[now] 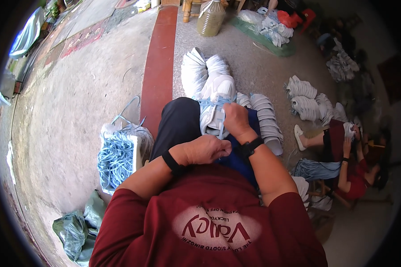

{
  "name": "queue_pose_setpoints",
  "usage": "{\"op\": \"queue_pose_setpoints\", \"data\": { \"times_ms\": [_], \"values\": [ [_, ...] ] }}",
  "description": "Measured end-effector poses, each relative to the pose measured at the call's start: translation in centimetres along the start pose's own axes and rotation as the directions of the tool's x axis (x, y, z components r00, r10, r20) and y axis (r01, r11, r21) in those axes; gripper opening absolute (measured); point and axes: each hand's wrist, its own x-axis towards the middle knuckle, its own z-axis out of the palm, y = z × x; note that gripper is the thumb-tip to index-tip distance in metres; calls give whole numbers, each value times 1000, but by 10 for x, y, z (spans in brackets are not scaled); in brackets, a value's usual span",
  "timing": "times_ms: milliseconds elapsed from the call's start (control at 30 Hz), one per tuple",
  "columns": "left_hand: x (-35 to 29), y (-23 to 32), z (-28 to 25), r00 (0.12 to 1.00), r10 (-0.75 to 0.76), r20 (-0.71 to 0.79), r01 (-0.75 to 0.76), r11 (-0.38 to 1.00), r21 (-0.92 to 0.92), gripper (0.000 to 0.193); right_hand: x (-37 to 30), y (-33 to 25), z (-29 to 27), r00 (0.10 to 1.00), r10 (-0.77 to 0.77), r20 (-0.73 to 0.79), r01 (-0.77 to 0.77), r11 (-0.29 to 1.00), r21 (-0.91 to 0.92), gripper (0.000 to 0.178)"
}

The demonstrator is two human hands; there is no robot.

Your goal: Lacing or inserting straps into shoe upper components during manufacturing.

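A white shoe upper [208, 119] rests against my knees, its toe pointing away from me. A light blue shoelace [206, 103] runs across its eyelets. My right hand [237, 118] is closed at the right side of the upper, its fingertips pinching the lace by the eyelets. Nearer my body, my left hand [208, 149] is curled into a fist below the upper's opening. A strand of the lace hangs down to that fist and seems gripped in it; the fingertips are hidden.
Left of my leg stands a bag of light blue laces [116, 161]. Nested stacks of white uppers lie beyond my knees [194, 73] and to the right [266, 120]. A co-worker [349, 171] sits at far right. A large plastic jug [210, 18] stands ahead; green plastic bags [78, 231] lie lower left.
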Motion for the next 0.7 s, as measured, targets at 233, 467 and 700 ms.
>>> {"op": "queue_pose_setpoints", "data": {
  "times_ms": [233, 467, 700],
  "values": [
    [-6, -7, -7, 990, 9, -144, 2, 997, 74, 3, -16, 9, 1, 973, 150, -177, -103, 963, 248, 6],
    [7, -29, -29, 777, -229, -586, 336, 938, 79, 4, -5, 3, 19, 920, 208, -333, -76, 926, 369, 5],
    [41, -54, -34, 801, -147, -580, 406, 845, 347, 12, -15, 4, 21, 896, 297, -329, -127, 883, 452, 4]
  ]
}}
